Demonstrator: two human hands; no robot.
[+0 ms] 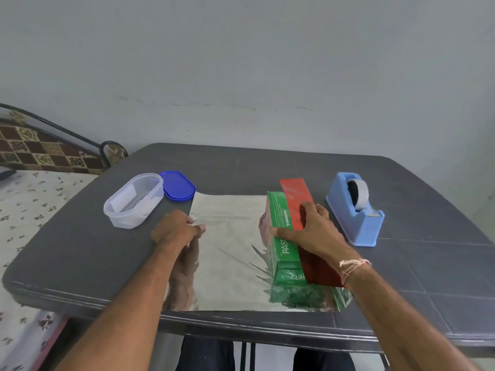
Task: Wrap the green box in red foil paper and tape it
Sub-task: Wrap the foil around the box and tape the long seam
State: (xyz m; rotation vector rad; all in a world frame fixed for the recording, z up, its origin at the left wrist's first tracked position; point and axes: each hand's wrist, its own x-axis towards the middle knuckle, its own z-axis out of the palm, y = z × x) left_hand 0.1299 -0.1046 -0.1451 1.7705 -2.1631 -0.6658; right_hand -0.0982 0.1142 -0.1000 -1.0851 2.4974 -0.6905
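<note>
The green box stands on the right part of the foil sheet, which lies silver side up on the grey table. The sheet's right flap, red side out, is folded up over the top of the box. My right hand presses that red flap onto the box top, thumb against the box's left edge. My left hand rests on the sheet's left edge with fingers curled; I cannot tell whether it pinches the foil. The blue tape dispenser stands just right of the box.
A clear plastic tub and its blue lid sit at the back left of the table. A bed with a patterned sheet lies to the left. The table's front edge runs just below the foil.
</note>
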